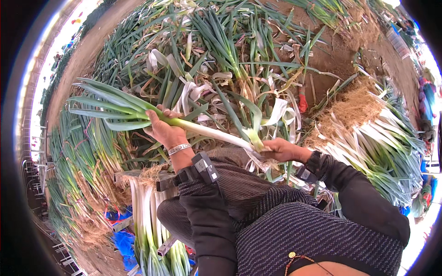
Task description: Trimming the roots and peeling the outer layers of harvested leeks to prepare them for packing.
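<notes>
A long green onion (209, 132) slants across in front of me, its green leaves fanned out to the left and its white stalk running down to the right. My left hand (166, 132) is closed around it where the leaves meet the stalk. At the root end, the fingers of my right hand (284, 151) are pinched on a loosened outer leaf (253, 136), which stands up beside the white stalk. The roots are partly hidden by these fingers.
Stripped leaves (193, 89) and untrimmed green onions (216, 39) pile up ahead. A stack of cleaned onions (363, 142) lies right, roots inward. Onions on a metal rack (146, 207) stand by my left knee; bundles (92, 156) lie farther left.
</notes>
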Tool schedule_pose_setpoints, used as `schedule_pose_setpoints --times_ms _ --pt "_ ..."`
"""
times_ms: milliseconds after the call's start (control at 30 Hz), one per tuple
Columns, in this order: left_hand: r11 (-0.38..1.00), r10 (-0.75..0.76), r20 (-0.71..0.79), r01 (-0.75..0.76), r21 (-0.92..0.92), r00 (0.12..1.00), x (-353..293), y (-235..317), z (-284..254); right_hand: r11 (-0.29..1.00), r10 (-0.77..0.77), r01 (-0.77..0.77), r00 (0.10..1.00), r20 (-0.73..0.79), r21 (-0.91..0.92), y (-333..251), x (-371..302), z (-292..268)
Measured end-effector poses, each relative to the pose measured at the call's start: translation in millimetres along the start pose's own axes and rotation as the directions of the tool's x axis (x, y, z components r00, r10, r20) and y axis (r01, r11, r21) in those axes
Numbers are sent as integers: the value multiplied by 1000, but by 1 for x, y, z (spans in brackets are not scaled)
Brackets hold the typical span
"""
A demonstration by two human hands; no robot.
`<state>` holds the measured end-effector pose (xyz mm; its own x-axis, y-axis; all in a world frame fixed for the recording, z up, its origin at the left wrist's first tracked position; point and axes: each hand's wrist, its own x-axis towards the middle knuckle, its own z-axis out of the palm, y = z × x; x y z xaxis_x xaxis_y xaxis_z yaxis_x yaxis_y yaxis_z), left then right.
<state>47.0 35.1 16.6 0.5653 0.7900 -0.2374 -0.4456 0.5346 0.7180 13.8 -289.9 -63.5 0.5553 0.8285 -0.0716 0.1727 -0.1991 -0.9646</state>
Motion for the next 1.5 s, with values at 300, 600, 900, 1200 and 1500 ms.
schedule_pose_setpoints --times_ms 300,600,900,1200,1500 --pt "965 249 -118 -256 -47 961 4 26 -1 796 484 -271 822 301 -541 128 -132 22" --pt "964 265 -202 -259 55 943 -2 10 2 818 408 -362 913 8 -448 38 -18 -28" --pt "918 394 -293 -357 171 871 5 0 -5 576 -250 21 956 -152 -817 -4 18 7" --pt "891 430 -319 -341 298 844 6 12 -9 550 -325 131 943 -66 -825 10 -16 0" --pt "864 497 -309 -429 265 811 1 16 3 714 285 -457 882 -376 -531 76 -79 -24"
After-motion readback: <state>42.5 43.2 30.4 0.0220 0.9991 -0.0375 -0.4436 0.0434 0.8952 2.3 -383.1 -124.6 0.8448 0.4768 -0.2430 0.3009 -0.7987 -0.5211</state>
